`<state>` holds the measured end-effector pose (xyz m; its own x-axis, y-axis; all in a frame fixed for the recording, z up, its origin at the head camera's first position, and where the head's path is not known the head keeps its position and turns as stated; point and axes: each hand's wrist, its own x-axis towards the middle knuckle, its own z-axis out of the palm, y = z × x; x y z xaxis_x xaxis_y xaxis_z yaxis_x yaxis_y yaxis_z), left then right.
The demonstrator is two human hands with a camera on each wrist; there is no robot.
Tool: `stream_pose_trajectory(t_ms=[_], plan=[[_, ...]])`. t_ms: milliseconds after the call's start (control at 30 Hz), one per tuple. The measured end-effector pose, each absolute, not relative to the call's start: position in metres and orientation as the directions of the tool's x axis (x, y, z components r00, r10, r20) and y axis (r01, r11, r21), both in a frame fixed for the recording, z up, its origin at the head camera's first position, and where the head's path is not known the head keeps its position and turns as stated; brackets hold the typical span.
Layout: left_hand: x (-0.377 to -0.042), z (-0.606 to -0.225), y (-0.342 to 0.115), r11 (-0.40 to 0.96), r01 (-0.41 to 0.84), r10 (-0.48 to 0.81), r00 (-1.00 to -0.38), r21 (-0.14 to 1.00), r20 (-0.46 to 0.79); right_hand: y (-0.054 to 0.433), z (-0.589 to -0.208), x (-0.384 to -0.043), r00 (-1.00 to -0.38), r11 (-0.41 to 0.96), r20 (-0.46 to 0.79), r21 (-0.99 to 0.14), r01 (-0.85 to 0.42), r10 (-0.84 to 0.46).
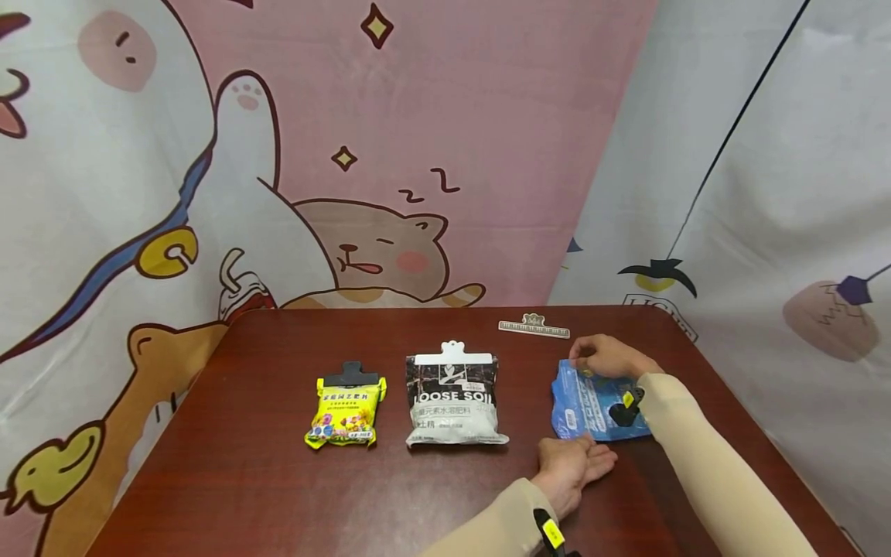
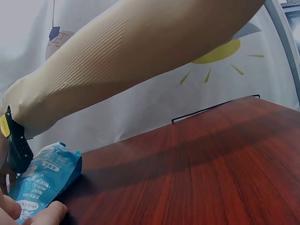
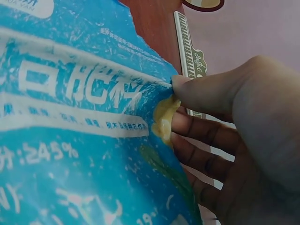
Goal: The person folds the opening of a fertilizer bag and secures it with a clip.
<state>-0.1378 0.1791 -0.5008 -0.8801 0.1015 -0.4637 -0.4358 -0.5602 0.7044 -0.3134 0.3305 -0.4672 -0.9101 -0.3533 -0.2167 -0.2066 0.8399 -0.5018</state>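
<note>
One blue bag (image 1: pixel 583 402) lies printed face up on the desk (image 1: pixel 278 495), with a hand at its far edge and another at its near edge. The right hand (image 1: pixel 604 356) comes across the bag's right part, its wrist bent over the print, thumb laid on the bag's face and fingers curled behind the far edge, so this grip is clamped on the blue bag. The left hand (image 1: pixel 567 468) reaches in low along the near edge, fingers stretched out and apart, that grip holding nothing; whether its fingertips touch the bag or sit just beside it I cannot tell. Counted from the blue bag, two more bags stand to its left: one black-and-white bag (image 1: pixel 452 422) labelled LOOSE SOIL, then one yellow bag (image 1: pixel 346 418) farther off. Three clips in all: one white clip (image 1: pixel 455 359) along the black-and-white bag's top, one black clip (image 1: pixel 351 377) along the yellow bag's top, and one loose piano-key clip (image 1: pixel 534 329) beyond the blue bag, a little to its left. Two cream sleeves (image 1: pixel 717 456) reach toward the blue bag, and one cartoon cloth (image 1: pixel 501 116) hangs behind it.
</note>
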Motion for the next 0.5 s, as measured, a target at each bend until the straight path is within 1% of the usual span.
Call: stream_pose_trajectory(t_ms=[233,500], plan=[[-0.1423,-0.5012,0.1758,-0.504,-0.414,0.032,-0.886,0.758,-0.462,0.3336,-0.4681,-0.3157,-0.919,0.830,-0.173,-0.512,-0.222,-0.353],[-0.1482,-0.5019,0.1731,-0.508,-0.381,-0.035,-0.887,0.773,-0.460,0.3347,-0.4688,-0.3149,-0.935,0.821,-0.154,-0.538,-0.192,-0.320]])
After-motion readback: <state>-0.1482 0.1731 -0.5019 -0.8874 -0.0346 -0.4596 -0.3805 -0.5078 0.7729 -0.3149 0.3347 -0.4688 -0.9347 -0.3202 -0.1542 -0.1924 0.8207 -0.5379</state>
